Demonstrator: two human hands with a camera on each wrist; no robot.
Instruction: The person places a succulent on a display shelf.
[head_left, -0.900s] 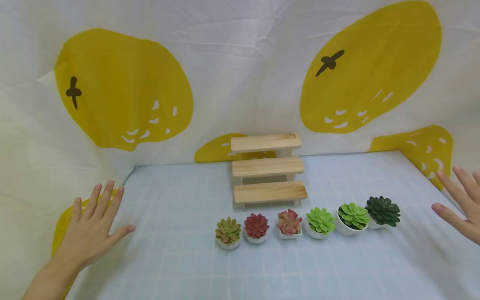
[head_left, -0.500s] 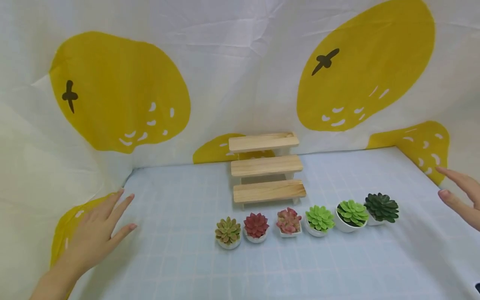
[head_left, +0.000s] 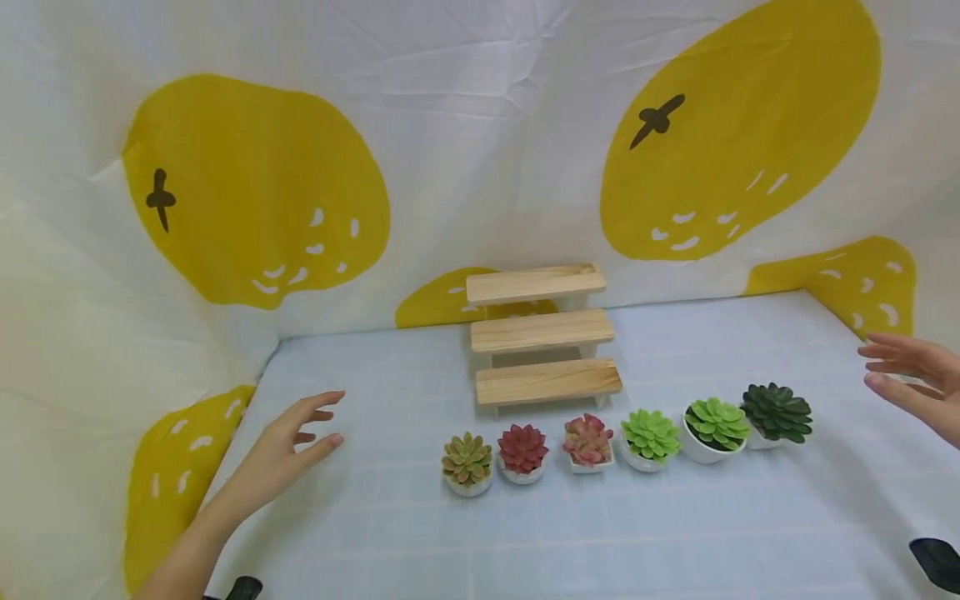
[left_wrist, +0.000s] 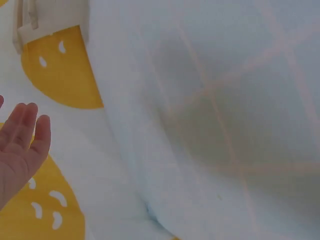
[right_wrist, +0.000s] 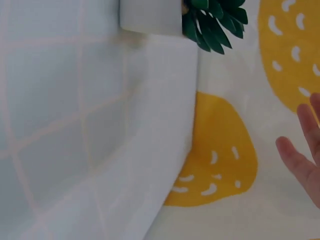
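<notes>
My left hand (head_left: 281,454) hovers over the left part of the table, fingers loosely bent and holding nothing. At the right edge of the head view, my right hand (head_left: 918,379) hangs in the air with relaxed fingers, nothing in it. Nearest to it stands a dark green potted succulent (head_left: 777,414). Leftward in the row come a bright green succulent in a round white pot (head_left: 707,452), a smaller light green succulent (head_left: 650,435), a pink succulent in a square pot (head_left: 588,440), a dark red succulent (head_left: 522,448) and a brownish-green succulent (head_left: 467,460).
Behind the row stands a three-step wooden display stand (head_left: 547,382), close to the back curtain (head_left: 495,167) printed with yellow fruit. A pale blue checked cloth (head_left: 570,542) covers the table. Black objects (head_left: 936,563) show at the lower right and lower left edges.
My left hand has moved right and inward over the table, its spread fingers now loosely bent. The right hand's fingers have drawn closer together. The plants and stand stay put.
</notes>
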